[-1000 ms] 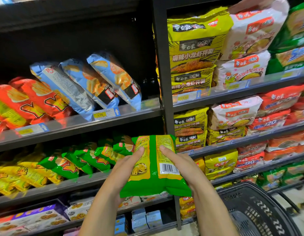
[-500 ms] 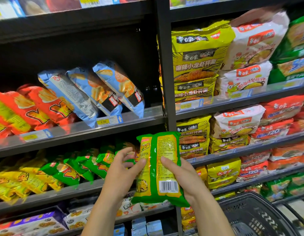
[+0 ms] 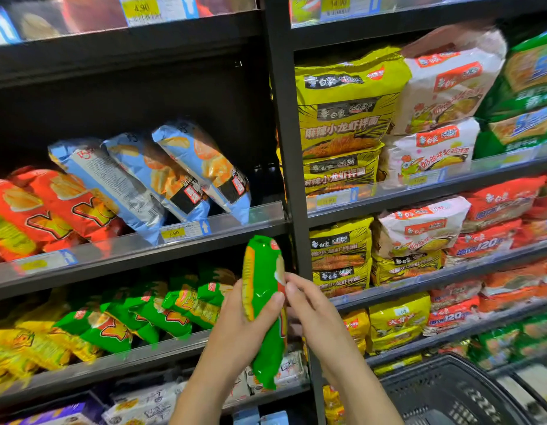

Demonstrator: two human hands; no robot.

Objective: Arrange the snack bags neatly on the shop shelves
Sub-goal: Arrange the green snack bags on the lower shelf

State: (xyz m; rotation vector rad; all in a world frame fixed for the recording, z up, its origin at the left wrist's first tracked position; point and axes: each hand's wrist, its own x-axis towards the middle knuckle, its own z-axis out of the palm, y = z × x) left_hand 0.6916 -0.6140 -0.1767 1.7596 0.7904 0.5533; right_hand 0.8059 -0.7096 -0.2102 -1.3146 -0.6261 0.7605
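Since the green snack bag (image 3: 261, 280) showed its flat back with the barcode 1 second ago and now stands upright and edge-on in front of the lower shelf (image 3: 161, 352), I judge it is being turned to slide into the row of green bags (image 3: 174, 317). The left hand (image 3: 238, 326) has its grip clamped around the bag's middle, and the right hand (image 3: 315, 311) pinches its right edge. Open room is only the narrow gap between that row and the black post (image 3: 292, 194).

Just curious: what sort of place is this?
Probably a grocery shop: black metal shelves packed with blue crisp bags and yellow noodle packs, yellow price tags on the rails, and a black plastic shopping basket.
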